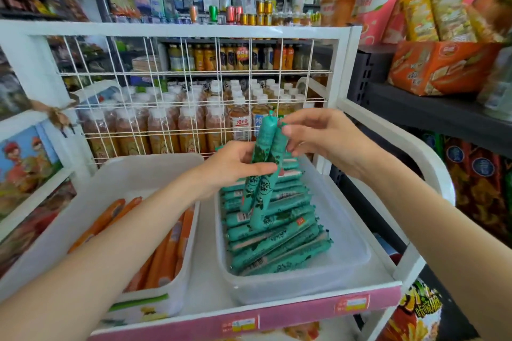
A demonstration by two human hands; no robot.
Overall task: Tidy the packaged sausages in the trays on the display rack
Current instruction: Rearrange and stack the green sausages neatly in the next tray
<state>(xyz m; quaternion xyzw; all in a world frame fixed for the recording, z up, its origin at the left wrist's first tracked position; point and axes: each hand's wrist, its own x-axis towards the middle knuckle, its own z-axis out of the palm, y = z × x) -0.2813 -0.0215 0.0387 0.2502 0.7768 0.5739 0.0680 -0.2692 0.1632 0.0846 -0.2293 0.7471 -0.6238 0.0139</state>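
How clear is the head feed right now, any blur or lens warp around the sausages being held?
Head view: both hands and the held green sausages are fairly sharp; the tray is readable. Frame edges smear, especially the snack bags upper right. Wide-angle bowing curves the rack frame. Lighting is even, without strong glare.

Both forearms reach forward, converging mid-frame. Left hand [235, 166] raised, fingers and thumb curled round the green sausage sticks [263, 169], held near-upright. Right hand [327, 141] slightly higher, fingertips pinching their top ends, wrist bent inward.
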